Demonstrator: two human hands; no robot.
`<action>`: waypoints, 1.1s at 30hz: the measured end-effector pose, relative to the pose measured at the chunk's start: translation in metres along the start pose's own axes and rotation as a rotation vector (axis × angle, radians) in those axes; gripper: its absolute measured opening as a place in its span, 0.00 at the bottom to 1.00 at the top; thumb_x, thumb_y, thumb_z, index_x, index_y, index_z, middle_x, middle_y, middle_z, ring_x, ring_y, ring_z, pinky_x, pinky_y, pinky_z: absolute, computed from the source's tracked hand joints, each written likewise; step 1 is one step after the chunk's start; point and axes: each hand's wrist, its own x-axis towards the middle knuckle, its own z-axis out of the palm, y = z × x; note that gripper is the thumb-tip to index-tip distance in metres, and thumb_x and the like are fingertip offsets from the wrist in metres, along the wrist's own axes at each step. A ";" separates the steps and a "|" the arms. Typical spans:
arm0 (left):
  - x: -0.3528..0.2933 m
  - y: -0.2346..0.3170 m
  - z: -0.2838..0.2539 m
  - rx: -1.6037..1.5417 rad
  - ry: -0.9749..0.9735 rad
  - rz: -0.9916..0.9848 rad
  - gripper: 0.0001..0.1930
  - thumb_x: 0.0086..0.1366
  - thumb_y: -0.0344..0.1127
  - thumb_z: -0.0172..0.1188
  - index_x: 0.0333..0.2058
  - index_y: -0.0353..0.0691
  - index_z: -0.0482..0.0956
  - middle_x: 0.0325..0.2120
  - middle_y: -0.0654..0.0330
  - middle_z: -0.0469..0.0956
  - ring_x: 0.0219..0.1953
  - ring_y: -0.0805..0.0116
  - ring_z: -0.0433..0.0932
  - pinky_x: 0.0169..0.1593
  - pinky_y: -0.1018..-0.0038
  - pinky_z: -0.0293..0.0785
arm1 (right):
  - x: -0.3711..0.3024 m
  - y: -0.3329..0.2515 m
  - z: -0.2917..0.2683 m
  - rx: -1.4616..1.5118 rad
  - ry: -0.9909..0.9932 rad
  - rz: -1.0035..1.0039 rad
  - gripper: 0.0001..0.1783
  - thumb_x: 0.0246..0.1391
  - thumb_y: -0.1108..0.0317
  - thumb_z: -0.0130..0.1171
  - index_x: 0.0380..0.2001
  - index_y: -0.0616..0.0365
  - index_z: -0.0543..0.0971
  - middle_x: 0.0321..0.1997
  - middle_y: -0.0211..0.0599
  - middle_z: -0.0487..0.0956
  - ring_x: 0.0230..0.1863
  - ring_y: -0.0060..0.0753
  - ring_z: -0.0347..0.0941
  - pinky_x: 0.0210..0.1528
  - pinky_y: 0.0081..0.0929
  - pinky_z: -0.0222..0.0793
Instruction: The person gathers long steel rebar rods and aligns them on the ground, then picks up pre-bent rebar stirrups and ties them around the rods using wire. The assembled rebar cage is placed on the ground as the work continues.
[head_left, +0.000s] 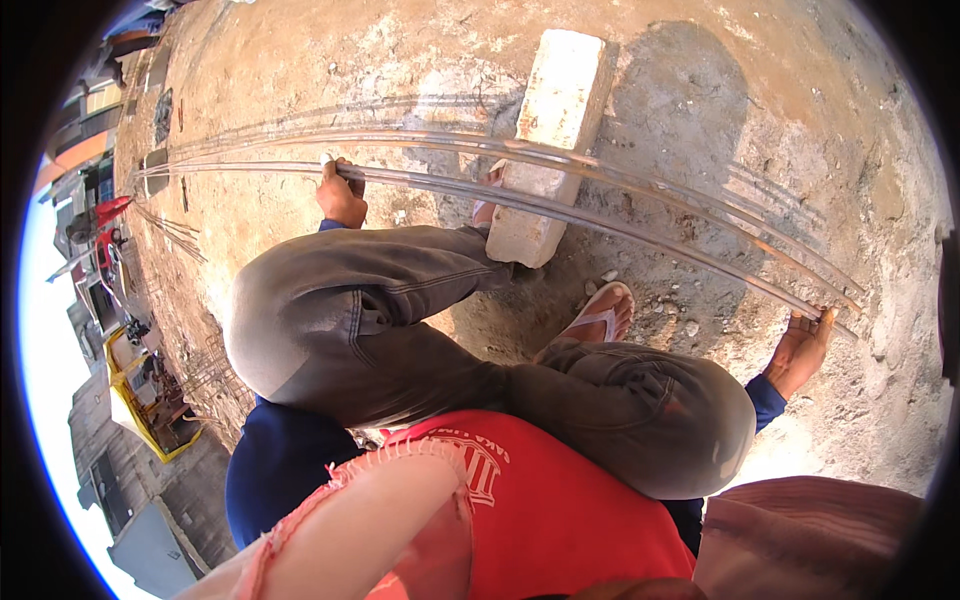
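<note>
Several long, thin steel rods [430, 180] run from left to right in front of me in a near bundle. My left hand [343, 197] is closed round this bundle at the left, thumb up. Close to the right ends of the same bundle, my right hand [800, 350] has its fingers closed on the rods. Another set of brownish steel rods [640, 177] passes just beyond, crossing over a long pale block [568, 95]. The block's near end stands between my feet, and the near bundle crosses above it too.
Dusty, stony ground [690, 110] surrounds me, with shadows of the rods on it. My foot in a flip-flop [602, 318] is right of the block. More thin rods [175, 232] lie at the far left, and a yellow frame [135, 405] stands farther off.
</note>
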 end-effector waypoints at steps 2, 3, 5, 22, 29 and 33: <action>-0.003 -0.005 -0.002 0.093 0.027 0.022 0.10 0.69 0.44 0.55 0.34 0.47 0.79 0.27 0.68 0.78 0.29 0.74 0.76 0.31 0.77 0.75 | -0.004 0.009 -0.005 0.020 -0.013 0.005 0.19 0.64 0.61 0.57 0.51 0.63 0.74 0.44 0.36 0.76 0.46 0.32 0.73 0.49 0.33 0.73; -0.002 -0.009 -0.002 0.136 0.134 0.049 0.10 0.69 0.43 0.53 0.34 0.47 0.78 0.27 0.68 0.77 0.28 0.75 0.75 0.30 0.77 0.73 | -0.004 0.010 -0.008 0.030 0.051 0.018 0.17 0.64 0.61 0.57 0.49 0.63 0.75 0.42 0.35 0.77 0.44 0.30 0.74 0.47 0.33 0.75; 0.004 -0.008 -0.004 0.118 -0.016 0.063 0.10 0.69 0.43 0.53 0.33 0.46 0.76 0.27 0.67 0.76 0.27 0.74 0.74 0.31 0.76 0.73 | -0.007 0.010 -0.015 -0.009 0.003 -0.012 0.14 0.64 0.63 0.56 0.46 0.63 0.76 0.39 0.33 0.79 0.38 0.28 0.76 0.41 0.31 0.76; 0.012 0.058 0.045 0.599 0.097 0.411 0.21 0.60 0.46 0.61 0.16 0.47 0.61 0.16 0.63 0.62 0.19 0.71 0.59 0.26 0.67 0.65 | 0.014 -0.063 0.014 -1.415 -0.459 -1.190 0.33 0.48 0.70 0.68 0.59 0.51 0.72 0.58 0.40 0.72 0.63 0.48 0.62 0.65 0.47 0.56; 0.044 0.039 0.082 -0.287 0.141 -0.017 0.11 0.67 0.31 0.46 0.40 0.26 0.66 0.32 0.43 0.75 0.30 0.50 0.79 0.29 0.56 0.80 | 0.057 -0.065 0.037 -1.435 -0.926 -0.790 0.19 0.47 0.81 0.64 0.46 0.64 0.76 0.45 0.48 0.76 0.49 0.49 0.70 0.53 0.39 0.64; 0.052 0.039 0.076 -0.140 0.081 0.056 0.09 0.65 0.28 0.42 0.31 0.27 0.69 0.25 0.44 0.72 0.24 0.52 0.76 0.23 0.58 0.74 | 0.065 -0.060 0.043 -1.412 -1.025 -0.891 0.18 0.48 0.80 0.63 0.44 0.65 0.75 0.43 0.48 0.75 0.47 0.50 0.70 0.51 0.39 0.64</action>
